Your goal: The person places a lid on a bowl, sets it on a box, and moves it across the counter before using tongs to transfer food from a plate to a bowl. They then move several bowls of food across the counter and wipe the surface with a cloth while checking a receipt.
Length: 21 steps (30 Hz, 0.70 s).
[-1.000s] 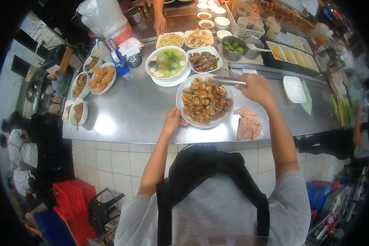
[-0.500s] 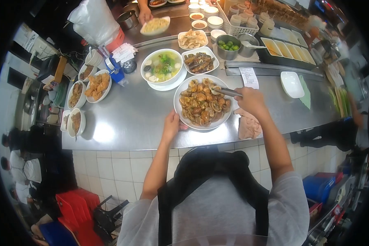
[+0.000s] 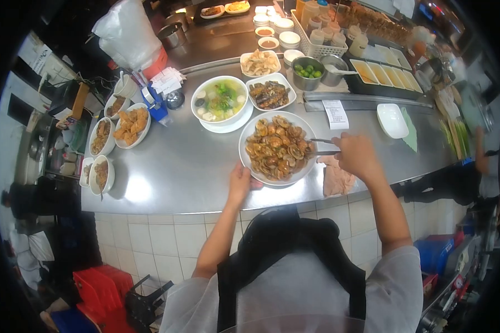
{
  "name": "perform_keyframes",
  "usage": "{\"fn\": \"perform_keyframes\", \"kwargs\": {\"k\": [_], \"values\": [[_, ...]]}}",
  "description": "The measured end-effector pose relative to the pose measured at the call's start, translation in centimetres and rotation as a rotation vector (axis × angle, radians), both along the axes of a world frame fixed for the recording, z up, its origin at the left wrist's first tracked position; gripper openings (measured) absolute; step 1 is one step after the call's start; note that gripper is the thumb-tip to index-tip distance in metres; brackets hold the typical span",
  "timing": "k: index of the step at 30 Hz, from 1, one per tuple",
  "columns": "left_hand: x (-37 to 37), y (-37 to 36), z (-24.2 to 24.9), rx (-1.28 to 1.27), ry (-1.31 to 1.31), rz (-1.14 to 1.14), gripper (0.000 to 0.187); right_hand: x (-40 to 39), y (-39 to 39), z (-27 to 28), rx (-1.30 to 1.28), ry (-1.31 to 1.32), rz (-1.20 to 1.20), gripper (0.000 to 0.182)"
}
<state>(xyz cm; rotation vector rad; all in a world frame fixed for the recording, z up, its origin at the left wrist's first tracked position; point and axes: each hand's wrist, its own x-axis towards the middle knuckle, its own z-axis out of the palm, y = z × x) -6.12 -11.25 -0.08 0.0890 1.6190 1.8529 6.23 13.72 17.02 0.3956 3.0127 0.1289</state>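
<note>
A round white plate (image 3: 242,145) heaped with brown-sauced clams (image 3: 278,149) rests on the steel counter (image 3: 178,172). My left hand (image 3: 242,182) holds the plate's lower left rim, its fingers partly under the edge. On the right side, my right hand (image 3: 353,152) is closed around metal tongs (image 3: 326,147). The tongs' tips are apart and reach the right edge of the clams. Behind the plate are a bowl of green soup (image 3: 222,100) on a white saucer and a square dish of dark glazed food (image 3: 269,95).
Bowls of fried food (image 3: 132,126) line the left side. At the back are green limes (image 3: 307,71), a sauce tray (image 3: 380,75) and a bottle basket (image 3: 316,47). A pink cloth (image 3: 337,176), a paper slip (image 3: 335,114) and a white dish (image 3: 393,121) lie right.
The tongs have moved right and down from the top of the clams, and their arms now show apart. The other person's hand and dish at the back are gone from view.
</note>
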Motion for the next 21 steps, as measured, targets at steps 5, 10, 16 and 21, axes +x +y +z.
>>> {"fn": "perform_keyframes", "kwargs": {"k": [5, 10, 16, 21], "values": [[0.6, 0.7, 0.0, 0.034, 0.046, 0.017, 0.035, -1.0, 2.4, -1.3, -0.036, 0.084, 0.106, 0.022], [0.3, 0.7, 0.8, 0.046, -0.014, 0.009, 0.035, -1.5, 3.8, -0.4, -0.120, 0.159, 0.146, 0.024], [0.7, 0.9, 1.4, 0.024, -0.033, 0.047, 0.036, -3.4, 1.2, -0.5, -0.204, 0.026, 0.040, 0.026], [0.7, 1.0, 0.9, 0.022, -0.013, 0.062, 0.036, -2.1, 2.9, 0.4, -0.257, 0.175, 0.046, 0.026]]}}
